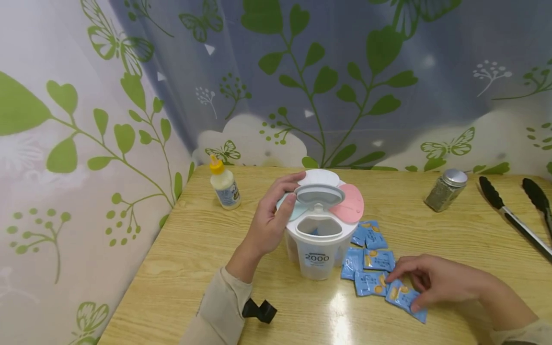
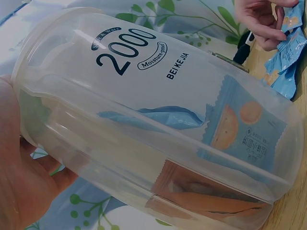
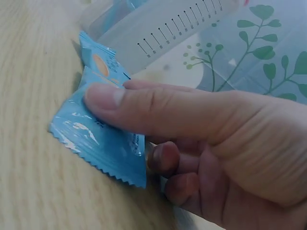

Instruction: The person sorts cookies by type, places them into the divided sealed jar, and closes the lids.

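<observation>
A clear divided snack container (image 1: 317, 268) with a white, pink and pale blue lid stands on the table. Its front flap (image 1: 320, 195) is raised. My left hand (image 1: 268, 220) grips the container from the left, thumb on the lid's edge. In the left wrist view, blue cracker packets (image 2: 244, 129) lie in one compartment and an orange-brown packet (image 2: 206, 199) in another. Right of the container, my right hand (image 1: 453, 280) pinches a blue cracker packet (image 1: 401, 296) between thumb and fingers. Several more blue packets (image 1: 370, 282) lie beside it, against the container's right side.
A glue bottle (image 1: 226, 189) with a yellow cap stands at the back left. A glass jar (image 1: 446, 190) with a metal lid is at the back right, beside black-tipped tongs (image 1: 513, 218). A patterned curtain (image 1: 327, 96) hangs behind the wooden table (image 1: 189, 268).
</observation>
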